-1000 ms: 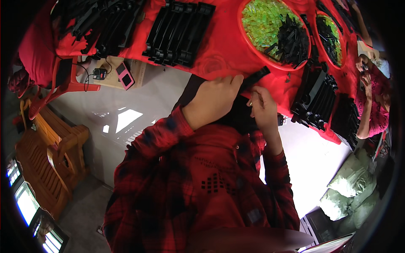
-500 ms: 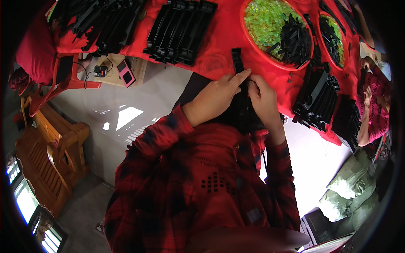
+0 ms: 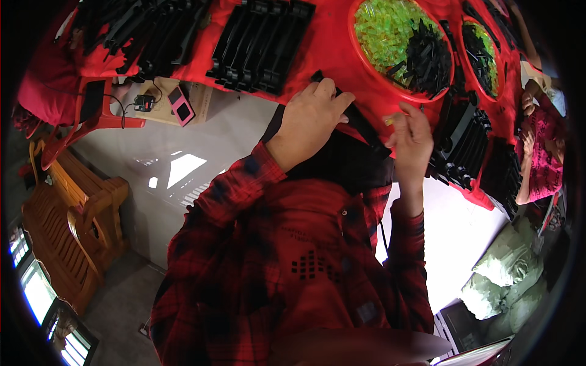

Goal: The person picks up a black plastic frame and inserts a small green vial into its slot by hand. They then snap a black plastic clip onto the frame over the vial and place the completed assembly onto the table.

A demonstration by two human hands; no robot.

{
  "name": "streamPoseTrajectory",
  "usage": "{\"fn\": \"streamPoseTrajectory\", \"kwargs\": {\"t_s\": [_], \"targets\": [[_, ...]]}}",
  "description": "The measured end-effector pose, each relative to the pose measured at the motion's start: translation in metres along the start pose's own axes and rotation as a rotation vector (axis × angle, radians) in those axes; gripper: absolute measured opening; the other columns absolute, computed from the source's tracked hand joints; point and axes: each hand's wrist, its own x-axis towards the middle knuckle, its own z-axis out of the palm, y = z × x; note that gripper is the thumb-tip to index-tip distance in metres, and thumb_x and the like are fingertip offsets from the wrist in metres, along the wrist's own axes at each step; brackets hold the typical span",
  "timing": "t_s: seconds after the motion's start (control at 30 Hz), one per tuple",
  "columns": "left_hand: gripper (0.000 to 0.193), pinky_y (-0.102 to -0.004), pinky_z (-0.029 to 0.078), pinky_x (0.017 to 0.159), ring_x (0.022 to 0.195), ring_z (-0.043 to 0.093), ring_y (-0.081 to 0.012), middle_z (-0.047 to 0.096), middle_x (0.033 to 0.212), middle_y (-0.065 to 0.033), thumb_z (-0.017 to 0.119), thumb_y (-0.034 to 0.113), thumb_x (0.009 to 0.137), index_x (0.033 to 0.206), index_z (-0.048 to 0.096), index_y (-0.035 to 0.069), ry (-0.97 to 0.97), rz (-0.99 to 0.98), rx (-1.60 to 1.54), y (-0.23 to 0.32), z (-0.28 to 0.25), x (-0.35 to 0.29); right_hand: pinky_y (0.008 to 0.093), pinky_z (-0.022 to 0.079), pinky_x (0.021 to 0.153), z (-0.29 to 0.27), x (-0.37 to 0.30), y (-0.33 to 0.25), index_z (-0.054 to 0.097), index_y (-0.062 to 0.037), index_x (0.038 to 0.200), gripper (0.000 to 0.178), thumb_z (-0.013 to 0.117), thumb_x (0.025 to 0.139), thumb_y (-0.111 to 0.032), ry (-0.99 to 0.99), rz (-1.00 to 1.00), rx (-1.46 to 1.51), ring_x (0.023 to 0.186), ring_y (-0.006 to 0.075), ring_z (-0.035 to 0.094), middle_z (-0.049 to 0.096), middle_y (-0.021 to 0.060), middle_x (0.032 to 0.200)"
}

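My left hand (image 3: 311,122) is closed around a long black plastic strip (image 3: 364,129). The strip slants from upper left to lower right at the near edge of the red-covered table (image 3: 323,43). To the right of it, my right hand (image 3: 414,137) pinches a small yellow-green piece (image 3: 389,121) between thumb and fingers. The strip's lower end lies close beside the right hand; I cannot tell whether they touch. A round red tray (image 3: 448,82) beyond that hand holds many yellow-green pieces (image 3: 381,30) and a heap of small black pieces (image 3: 427,58).
Black strips (image 3: 262,46) lie in a row at the table's far left, more (image 3: 461,140) at the right. A second red tray (image 3: 482,58) stands farther right. A person (image 3: 543,146) works there. A red chair (image 3: 91,116), a wooden bench (image 3: 73,226) and pale sacks (image 3: 506,262) surround me.
The black strip has turned from near upright to a slant. My right hand has moved right, away from the left, and a yellow-green piece now shows in its fingers.
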Motion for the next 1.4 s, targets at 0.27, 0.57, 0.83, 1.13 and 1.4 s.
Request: {"fn": "streamPoseTrajectory", "kwargs": {"t_s": [0.27, 0.57, 0.83, 1.13, 1.4], "targets": [[0.038, -0.0424, 0.038, 0.091, 0.100, 0.055, -0.0236, 0.059, 0.101, -0.0008, 0.082, 0.025, 0.069, 0.103, 0.069, 0.015, 0.075, 0.067, 0.023, 0.003, -0.006, 0.003, 0.0234, 0.046, 0.075, -0.003, -0.019, 0.000, 0.066, -0.0047, 0.106, 0.012, 0.067, 0.094, -0.007, 0.141, -0.206, 0.128, 0.077, 0.0073, 0.058, 0.071, 0.0025, 0.092], [0.039, -0.0408, 0.039, 0.085, 0.096, 0.055, -0.0244, 0.061, 0.097, -0.0011, 0.083, 0.027, 0.069, 0.101, 0.068, 0.014, 0.109, -0.043, -0.071, 0.003, 0.008, -0.005, 0.0328, 0.032, 0.090, 0.008, -0.009, 0.031, 0.071, -0.0133, 0.098, 0.017, 0.076, 0.081, -0.013, 0.198, -0.661, -0.583, 0.079, 0.0131, 0.058, 0.069, -0.0045, 0.084], [0.038, -0.0402, 0.040, 0.081, 0.094, 0.055, -0.0242, 0.060, 0.096, -0.0007, 0.084, 0.027, 0.069, 0.101, 0.067, 0.014, 0.114, -0.037, -0.093, 0.000, 0.011, -0.005, 0.0383, 0.032, 0.096, 0.010, -0.004, 0.032, 0.071, -0.0153, 0.094, 0.017, 0.078, 0.079, -0.017, 0.221, -0.728, -0.694, 0.082, 0.0137, 0.060, 0.069, -0.0058, 0.083], [0.036, -0.0390, 0.040, 0.079, 0.092, 0.055, -0.0240, 0.062, 0.094, -0.0002, 0.084, 0.025, 0.069, 0.099, 0.067, 0.014, 0.123, -0.040, -0.110, -0.001, 0.012, -0.004, 0.0422, 0.031, 0.104, 0.011, 0.001, 0.031, 0.071, -0.0154, 0.093, 0.016, 0.078, 0.079, -0.017, 0.162, -0.745, -0.715, 0.086, 0.0128, 0.062, 0.069, -0.0061, 0.084], [0.036, -0.0386, 0.040, 0.078, 0.092, 0.055, -0.0237, 0.062, 0.093, -0.0002, 0.084, 0.026, 0.068, 0.097, 0.068, 0.014, 0.125, -0.037, -0.111, -0.003, 0.012, -0.003, 0.0421, 0.029, 0.106, 0.012, 0.002, 0.037, 0.075, -0.0140, 0.093, 0.011, 0.074, 0.084, -0.021, 0.157, -0.735, -0.769, 0.093, 0.0133, 0.063, 0.072, -0.0033, 0.086]]}}
